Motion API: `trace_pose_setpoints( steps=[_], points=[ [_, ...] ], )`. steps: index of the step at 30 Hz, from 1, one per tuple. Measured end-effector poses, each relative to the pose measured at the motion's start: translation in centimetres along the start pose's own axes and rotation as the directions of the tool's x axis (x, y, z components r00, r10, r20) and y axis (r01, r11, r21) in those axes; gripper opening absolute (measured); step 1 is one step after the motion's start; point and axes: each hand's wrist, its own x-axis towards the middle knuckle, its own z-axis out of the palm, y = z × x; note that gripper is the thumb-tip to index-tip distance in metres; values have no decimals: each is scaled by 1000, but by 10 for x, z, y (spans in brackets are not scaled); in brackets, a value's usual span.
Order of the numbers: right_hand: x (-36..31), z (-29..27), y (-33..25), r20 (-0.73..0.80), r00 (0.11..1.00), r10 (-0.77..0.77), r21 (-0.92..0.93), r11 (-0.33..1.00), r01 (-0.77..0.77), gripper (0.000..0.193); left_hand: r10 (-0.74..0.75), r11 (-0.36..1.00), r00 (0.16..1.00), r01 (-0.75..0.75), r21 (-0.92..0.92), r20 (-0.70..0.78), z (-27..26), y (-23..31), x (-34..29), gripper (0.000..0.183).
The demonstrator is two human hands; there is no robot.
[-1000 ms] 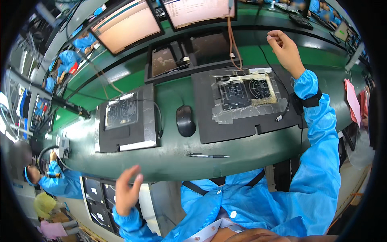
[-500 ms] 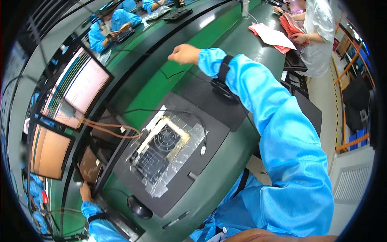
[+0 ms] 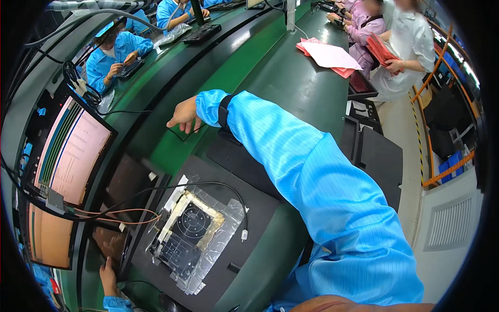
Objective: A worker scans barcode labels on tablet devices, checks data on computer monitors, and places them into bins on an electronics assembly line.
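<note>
My right arm in a blue sleeve reaches across the bench, and my right hand (image 3: 185, 115) hangs over the green strip. Its fingers point down, slightly apart, with nothing seen in them. A thin black cable (image 3: 183, 139) runs just under it. At the lower left, my left hand (image 3: 108, 279) is at the edge of a dark glossy panel (image 3: 110, 240); its grip is partly hidden. Between my hands a black test plate (image 3: 179, 255) with a printed circle and grid lies in a cream frame, taped down with clear film on a black mat (image 3: 260, 200).
A black cable with a light plug (image 3: 244, 235) curves over the mat. Two monitors (image 3: 78, 151) stand left. Pink and white sheets (image 3: 332, 56) lie on the far bench. Co-workers sit across the bench; a person in white holds red packets (image 3: 382, 49) at far right.
My right hand has lowered toward the bench, and its fingers have loosened. My left hand stays by the dark panel. The view has shifted.
</note>
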Motion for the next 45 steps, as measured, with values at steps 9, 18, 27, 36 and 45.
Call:
trace_pose_setpoints(
  steps=[9, 18, 27, 36, 45],
  points=[
    [-5, 1, 0, -119, 993, 8, -151, 988, -26, 74, -23, 858, 964, 154, -490, 264, 79, 96, -13, 44],
    [27, -61, 73, -648, 757, -88, -340, 922, -184, 56, 343, 415, 830, 286, -863, 440, 131, 148, -23, 52],
    [-49, -163, 135, -751, 654, -91, -324, 914, -245, 65, 248, 701, 905, 79, -708, 346, 96, 168, -58, 56],
    [-181, -100, 221, -691, 565, 451, 675, 683, 280, 41, 281, 677, 952, -107, -728, 122, 13, 131, -159, 46],
    [-310, 18, 272, -857, 236, 458, 455, 458, 764, 27, 340, 408, 931, -17, -913, 135, 13, 95, -317, 33]
  ],
)
